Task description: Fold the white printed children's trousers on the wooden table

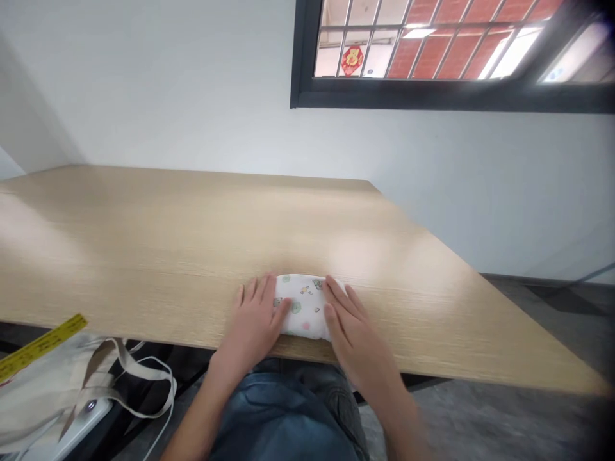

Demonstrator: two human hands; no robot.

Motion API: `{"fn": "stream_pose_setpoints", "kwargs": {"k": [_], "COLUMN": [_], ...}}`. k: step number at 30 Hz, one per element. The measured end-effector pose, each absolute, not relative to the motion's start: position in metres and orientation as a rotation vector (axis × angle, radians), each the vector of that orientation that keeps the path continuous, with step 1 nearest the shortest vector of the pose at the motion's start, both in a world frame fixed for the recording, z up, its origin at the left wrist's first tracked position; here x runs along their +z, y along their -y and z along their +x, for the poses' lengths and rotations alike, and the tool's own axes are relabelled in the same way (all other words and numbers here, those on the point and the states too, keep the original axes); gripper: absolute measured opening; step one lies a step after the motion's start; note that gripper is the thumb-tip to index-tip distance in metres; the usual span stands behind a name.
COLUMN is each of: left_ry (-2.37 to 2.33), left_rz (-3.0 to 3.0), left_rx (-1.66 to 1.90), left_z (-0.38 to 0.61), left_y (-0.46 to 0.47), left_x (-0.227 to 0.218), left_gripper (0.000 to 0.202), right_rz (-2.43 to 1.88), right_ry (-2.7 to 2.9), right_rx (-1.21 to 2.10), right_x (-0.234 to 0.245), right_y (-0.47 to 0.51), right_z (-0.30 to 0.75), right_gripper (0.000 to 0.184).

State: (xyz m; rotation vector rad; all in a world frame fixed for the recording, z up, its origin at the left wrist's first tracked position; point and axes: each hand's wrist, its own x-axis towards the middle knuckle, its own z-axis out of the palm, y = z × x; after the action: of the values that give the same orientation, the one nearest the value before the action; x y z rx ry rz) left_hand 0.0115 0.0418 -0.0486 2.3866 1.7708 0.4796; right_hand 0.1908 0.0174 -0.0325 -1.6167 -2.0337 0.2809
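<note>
Seen from a head-worn camera, a person sits at a pale wooden table (pixel 168 250), with both hands on a folded white cloth (pixel 306 315) printed with small figures in green, pink and yellow. The cloth lies near the table's front edge, directly before the person's lap in dark blue clothing (pixel 283 416). It forms a compact, slightly puffy bundle. Its long axis runs left to right, roughly parallel to that edge, dipping slightly toward the person at the right; one long side faces the person and the other faces the wall (pixel 168 83). Its short ends are partly covered, so their exact shape cannot be told.

The left hand (pixel 257 315) is spread flat at the left end, fingers pointing forward, thumb reaching inward onto the cloth. The right hand (pixel 354 330) lies flat across the right end, fingers angled forward and left. Neither hand is closed around it.

At lower left, below the table's edge, sit a cream fabric bag (pixel 43 397) with looped straps, a yellow printed strip (pixel 43 346) and a white device (pixel 84 429). A dark-framed window (pixel 302 57) with bars is at upper right.
</note>
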Motion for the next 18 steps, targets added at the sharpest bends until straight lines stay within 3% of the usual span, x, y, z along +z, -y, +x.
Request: {"fn": "stream_pose_setpoints", "kwargs": {"k": [5, 8, 13, 18], "left_ry": [-1.787, -1.617, -1.216, -1.467], "left_rz": [2.12, 2.265, 2.596, 2.291], "left_rx": [0.59, 0.727, 0.477, 0.538], "left_z": [-0.012, 0.008, 0.035, 0.02], "left_y": [-0.034, -0.055, -0.089, -0.058], "left_x": [-0.039, -0.013, 0.011, -0.009], "left_gripper": [0.065, 0.053, 0.034, 0.031], "right_rz": [-1.63, -1.42, -1.406, -1.476], "right_ry": [1.741, 1.734, 1.91, 1.858], "right_rx": [0.035, -0.102, -0.013, 0.067], "right_x": [-0.021, -0.022, -0.038, -0.046], "right_y": [0.017, 0.034, 0.034, -0.003], "right_z": [0.202, 0.182, 0.163, 0.176], "right_gripper": [0.041, 0.025, 0.024, 0.019]}}
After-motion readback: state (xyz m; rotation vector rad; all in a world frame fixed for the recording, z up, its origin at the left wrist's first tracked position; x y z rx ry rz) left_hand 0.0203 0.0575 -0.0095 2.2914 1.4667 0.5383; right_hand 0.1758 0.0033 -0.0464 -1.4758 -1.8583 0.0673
